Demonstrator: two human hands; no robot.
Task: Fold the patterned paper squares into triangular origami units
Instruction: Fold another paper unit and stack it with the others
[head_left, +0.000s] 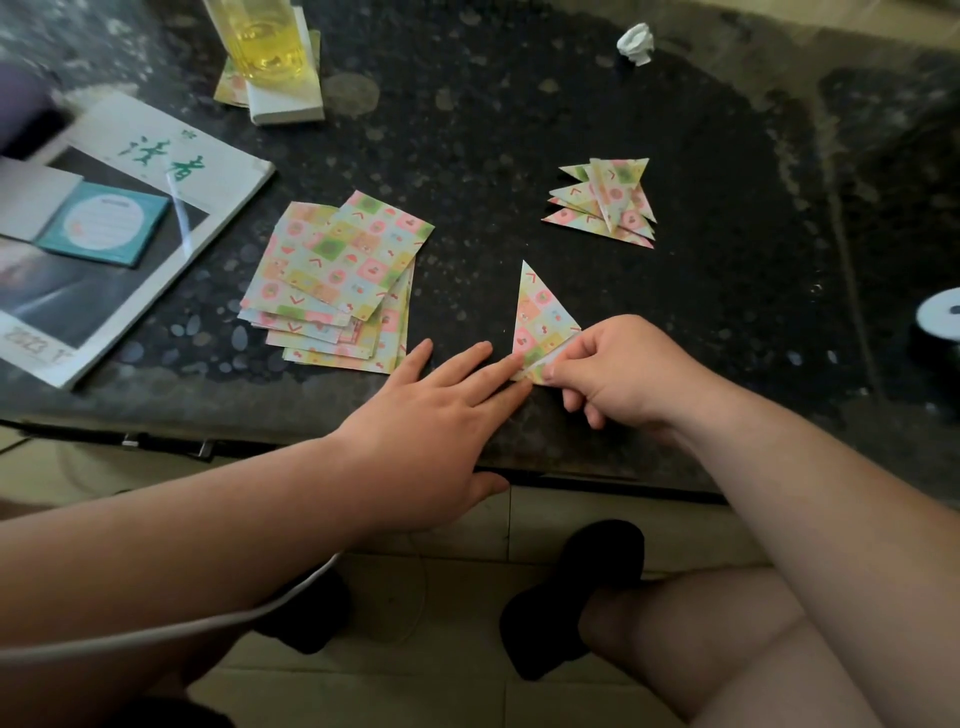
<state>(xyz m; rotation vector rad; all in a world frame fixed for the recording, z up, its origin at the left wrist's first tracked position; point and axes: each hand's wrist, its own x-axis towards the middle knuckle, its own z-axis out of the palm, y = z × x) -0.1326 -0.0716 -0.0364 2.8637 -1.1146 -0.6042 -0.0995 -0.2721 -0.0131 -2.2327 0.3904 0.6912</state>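
2 bare hands work near the front edge of your dark speckled stone table (467, 156). Your left hand (431, 410) lies flat with fingers spread, its fingertips (519, 382) pressing the near corner of a patterned paper triangle (537, 317) against the tabletop. Your right hand (618, 371) pinches the triangle's lower edge between thumb and forefinger, where a narrow strip is turned up. The triangle's long point aims away from you. Just left of it sits a fanned stack of unfolded patterned squares (337, 283); farther back and to the right, well apart, lies a small pile of finished triangular units (608, 200). At far left rests a magazine (156, 171) bearing a teal card (106, 223), and behind the squares stands a glass of yellow liquid (265, 41).
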